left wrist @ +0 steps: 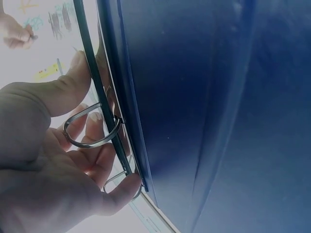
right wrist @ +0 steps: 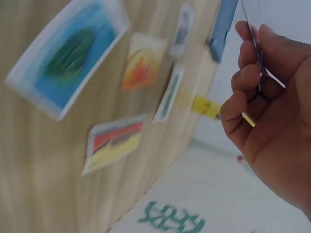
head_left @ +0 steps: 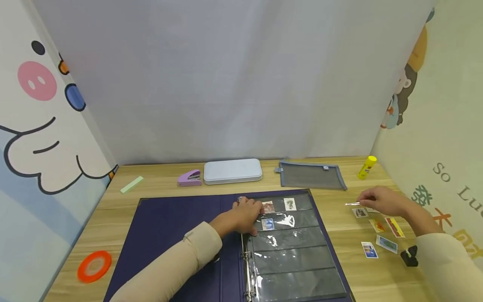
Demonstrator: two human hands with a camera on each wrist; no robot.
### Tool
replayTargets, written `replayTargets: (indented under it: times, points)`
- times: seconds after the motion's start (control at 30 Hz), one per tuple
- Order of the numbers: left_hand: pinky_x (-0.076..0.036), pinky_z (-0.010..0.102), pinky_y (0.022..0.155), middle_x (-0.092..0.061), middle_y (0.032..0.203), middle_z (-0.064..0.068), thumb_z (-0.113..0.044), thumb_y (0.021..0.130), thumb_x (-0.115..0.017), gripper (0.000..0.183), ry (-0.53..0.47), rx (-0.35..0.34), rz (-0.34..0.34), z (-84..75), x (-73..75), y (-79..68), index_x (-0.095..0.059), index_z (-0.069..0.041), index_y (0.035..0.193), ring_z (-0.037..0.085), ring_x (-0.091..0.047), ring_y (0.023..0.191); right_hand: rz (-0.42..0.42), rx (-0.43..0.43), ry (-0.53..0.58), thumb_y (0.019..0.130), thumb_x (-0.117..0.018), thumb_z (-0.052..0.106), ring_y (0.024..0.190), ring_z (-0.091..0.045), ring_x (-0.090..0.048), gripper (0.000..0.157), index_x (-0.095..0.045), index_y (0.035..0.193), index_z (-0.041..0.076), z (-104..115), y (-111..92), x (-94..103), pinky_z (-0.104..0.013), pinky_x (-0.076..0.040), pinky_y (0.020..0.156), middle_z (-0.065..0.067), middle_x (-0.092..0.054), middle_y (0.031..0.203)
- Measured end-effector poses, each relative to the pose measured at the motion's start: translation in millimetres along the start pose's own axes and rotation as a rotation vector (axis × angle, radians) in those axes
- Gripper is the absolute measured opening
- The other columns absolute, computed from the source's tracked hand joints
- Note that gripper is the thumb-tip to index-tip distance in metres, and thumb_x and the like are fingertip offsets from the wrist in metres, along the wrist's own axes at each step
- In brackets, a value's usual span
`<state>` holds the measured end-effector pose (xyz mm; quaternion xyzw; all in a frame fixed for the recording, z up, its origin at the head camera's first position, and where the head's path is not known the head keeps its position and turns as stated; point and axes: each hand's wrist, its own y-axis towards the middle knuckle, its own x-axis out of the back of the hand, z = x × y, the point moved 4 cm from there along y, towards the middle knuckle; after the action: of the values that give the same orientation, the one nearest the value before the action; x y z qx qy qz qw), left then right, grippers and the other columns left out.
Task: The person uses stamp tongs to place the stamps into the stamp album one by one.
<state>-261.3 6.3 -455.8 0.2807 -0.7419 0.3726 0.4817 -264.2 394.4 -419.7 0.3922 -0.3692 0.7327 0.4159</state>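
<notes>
My left hand [head_left: 245, 216] rests on the upper inner edge of a black stamp page [head_left: 294, 260] in an open dark blue ring binder [head_left: 177, 226]. In the left wrist view, its fingers spread around a metal ring [left wrist: 92, 144] at the page's edge. Clear pockets near that hand hold a blue stamp [head_left: 268, 224], a reddish stamp [head_left: 268, 206] and a pale stamp [head_left: 289, 204]. My right hand [head_left: 383, 199] pinches thin metal tweezers [head_left: 351, 204] over several loose stamps, among them a grey one [head_left: 360, 212] just below the tips.
Along the back lie a purple stapler [head_left: 190, 178], a pale case [head_left: 232, 171], a grey mesh pouch [head_left: 313, 175] and a yellow glue stick [head_left: 367, 167]. A black clip [head_left: 409, 256] sits at right; an orange tape ring [head_left: 84, 270] and green strip [head_left: 132, 184] lie left.
</notes>
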Motion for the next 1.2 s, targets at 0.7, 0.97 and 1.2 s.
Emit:
replayTargets:
  times: [0.7, 0.97, 1.2]
  points:
    - [-0.034, 0.045, 0.094, -0.053, 0.125, 0.003, -0.031, 0.073, -0.083, 0.057, -0.015, -0.01, -0.005, 0.9, -0.9, -1.6, -0.051, -0.022, 0.119, 0.024, -0.041, 0.12, -0.057, -0.186, 0.01, 0.097, -0.054, 0.027, 0.067, -0.003, -0.044, 0.021, -0.067, 0.09, 0.012, -61.7, -32.9, -20.7, -0.024, -0.036, 0.061, 0.003, -0.059, 0.079]
    - [-0.032, 0.042, 0.091, -0.053, 0.125, 0.002, -0.031, 0.073, -0.083, 0.057, -0.019, -0.008, 0.0, -0.7, 1.6, -3.6, -0.051, -0.021, 0.12, 0.022, -0.04, 0.115, -0.08, -0.151, 0.025, 0.098, -0.053, 0.025, 0.068, -0.002, -0.044, 0.019, -0.065, 0.093, 0.011, -47.5, -24.0, -18.1, -0.022, -0.036, 0.062, 0.003, -0.056, 0.079]
    - [-0.034, 0.041, 0.09, -0.055, 0.122, 0.002, -0.031, 0.072, -0.084, 0.057, -0.003, -0.005, 0.0, -1.3, 3.3, -3.2, -0.051, -0.022, 0.118, 0.023, -0.042, 0.116, -0.079, -0.024, 0.09, 0.097, -0.055, 0.018, 0.067, -0.002, -0.044, 0.016, -0.067, 0.097, 0.007, -17.0, 3.2, -12.1, -0.022, -0.039, 0.061, -0.001, -0.058, 0.079]
